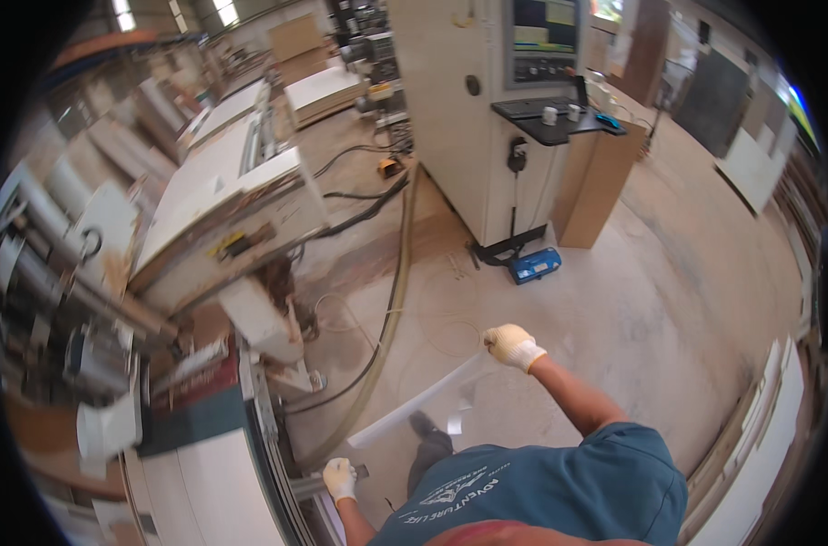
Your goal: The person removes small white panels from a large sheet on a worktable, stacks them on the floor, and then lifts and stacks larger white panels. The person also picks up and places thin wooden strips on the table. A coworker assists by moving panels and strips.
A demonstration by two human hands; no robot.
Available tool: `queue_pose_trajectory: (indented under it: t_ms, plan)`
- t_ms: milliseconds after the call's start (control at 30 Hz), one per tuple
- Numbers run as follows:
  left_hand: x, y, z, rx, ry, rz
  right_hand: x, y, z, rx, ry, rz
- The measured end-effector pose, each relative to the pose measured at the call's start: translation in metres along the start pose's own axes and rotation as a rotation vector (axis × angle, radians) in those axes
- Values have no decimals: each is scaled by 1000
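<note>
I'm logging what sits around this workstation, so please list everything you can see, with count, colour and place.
thin white flat panel: one, white, held above the floor between the two hands
woodworking machine with pale housing: one, off-white, left
control cabinet with screen and keyboard shelf: one, beige, top centre
blue flat device on the floor: one, blue, at the cabinet's foot
long tan hose: one, tan, running along the concrete floor
stacked pale boards: one stack, pale, far top
leaning white boards: several, white, right edge
left hand: white glove, at the panel's near end, by the machine's rail
right hand: white glove, gripping the panel's far end
</note>
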State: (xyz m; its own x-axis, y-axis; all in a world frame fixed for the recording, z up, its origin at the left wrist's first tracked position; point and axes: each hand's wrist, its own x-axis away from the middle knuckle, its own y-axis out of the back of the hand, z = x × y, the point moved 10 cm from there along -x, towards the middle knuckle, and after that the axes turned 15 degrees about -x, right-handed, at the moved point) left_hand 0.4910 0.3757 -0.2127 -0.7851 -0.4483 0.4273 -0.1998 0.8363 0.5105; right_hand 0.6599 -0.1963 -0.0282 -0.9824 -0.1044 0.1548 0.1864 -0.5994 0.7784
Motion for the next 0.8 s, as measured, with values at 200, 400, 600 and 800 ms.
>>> queue_pose_trajectory:
  t_ms: [200,400,600,800]
  plan:
    - [-107,-63,-90,-27,8,64,-127,118,-3,166,93,-95]
    - [-164,-148,-216,-76,-85,210,-232,272,-34,-140,62,-315]
    - [-174,-236,-308,-180,-159,255,-347,469,-122,-505,142,-668]
    - [-138,-324,-281,-172,-28,98,-435,708,-278,-830,309,-945]
